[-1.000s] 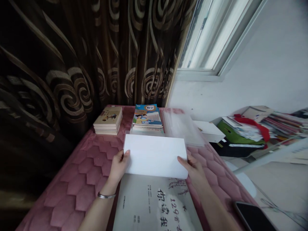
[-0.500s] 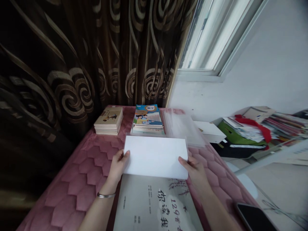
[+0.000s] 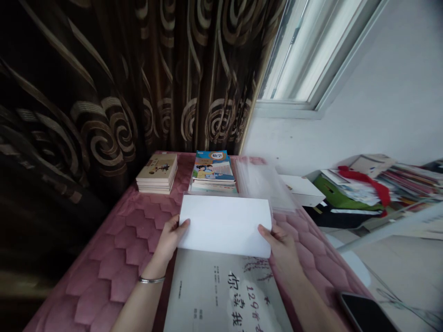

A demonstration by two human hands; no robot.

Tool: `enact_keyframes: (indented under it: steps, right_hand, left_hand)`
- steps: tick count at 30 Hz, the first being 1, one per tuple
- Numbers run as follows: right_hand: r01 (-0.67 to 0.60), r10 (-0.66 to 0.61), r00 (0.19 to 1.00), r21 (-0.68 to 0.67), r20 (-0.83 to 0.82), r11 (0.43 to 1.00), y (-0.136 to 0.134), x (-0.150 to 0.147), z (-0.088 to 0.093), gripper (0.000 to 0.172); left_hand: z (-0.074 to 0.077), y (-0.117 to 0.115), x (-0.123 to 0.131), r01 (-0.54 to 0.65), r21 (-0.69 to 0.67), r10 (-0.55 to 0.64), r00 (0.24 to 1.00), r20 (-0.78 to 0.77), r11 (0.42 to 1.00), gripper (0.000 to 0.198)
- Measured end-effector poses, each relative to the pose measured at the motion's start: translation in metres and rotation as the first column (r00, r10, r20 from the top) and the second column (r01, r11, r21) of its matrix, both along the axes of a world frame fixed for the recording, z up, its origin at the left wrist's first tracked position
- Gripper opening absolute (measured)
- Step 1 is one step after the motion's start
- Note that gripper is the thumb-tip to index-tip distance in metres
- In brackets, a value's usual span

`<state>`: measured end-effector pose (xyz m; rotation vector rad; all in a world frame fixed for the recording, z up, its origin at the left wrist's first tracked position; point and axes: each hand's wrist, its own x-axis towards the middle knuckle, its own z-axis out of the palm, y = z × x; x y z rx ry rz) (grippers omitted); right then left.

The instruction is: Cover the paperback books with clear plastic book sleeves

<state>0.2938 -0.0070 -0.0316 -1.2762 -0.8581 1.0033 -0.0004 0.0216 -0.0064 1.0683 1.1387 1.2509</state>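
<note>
A dark curtain [image 3: 104, 92] patterned with pale swirls is hung beside a window [image 3: 311, 55], and a desk [image 3: 117, 272] is covered with pink quilted padding. A white sheet [image 3: 224, 226] is held above the desk, pinched at its side edges between thumb and fingers by the left hand [image 3: 168, 240] and the right hand [image 3: 280, 246]. Its near edge overlaps a large book [image 3: 224, 295] with a printed Chinese title, which lies flat below it. A metal bangle [image 3: 151, 279] is worn on the left wrist. Beyond the sheet, clear plastic sleeves [image 3: 261, 182] are laid beside a stack of textbooks [image 3: 212, 170], and a smaller stack of books [image 3: 157, 174] is placed further left. A black phone [image 3: 363, 313] is lying near the right hand, at the desk's edge.
</note>
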Motion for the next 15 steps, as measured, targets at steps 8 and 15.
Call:
enact_keyframes:
  steps: [8, 15]
  right_hand:
    - [0.007, -0.004, 0.998, 0.046, -0.060, 0.999, 0.0023, 0.0033, -0.0019, 0.036]
    - [0.001, 0.002, 0.999, 0.067, -0.045, 0.998, 0.0004, 0.0025, -0.0035, 0.037]
  left_hand:
    - [-0.0006, -0.0007, 0.0013, -0.059, 0.014, 0.060, 0.995, -0.082, 0.998, 0.047]
    - [-0.0037, -0.0003, 0.0004, -0.071, 0.054, 0.078, 0.989, -0.125, 0.996, 0.044]
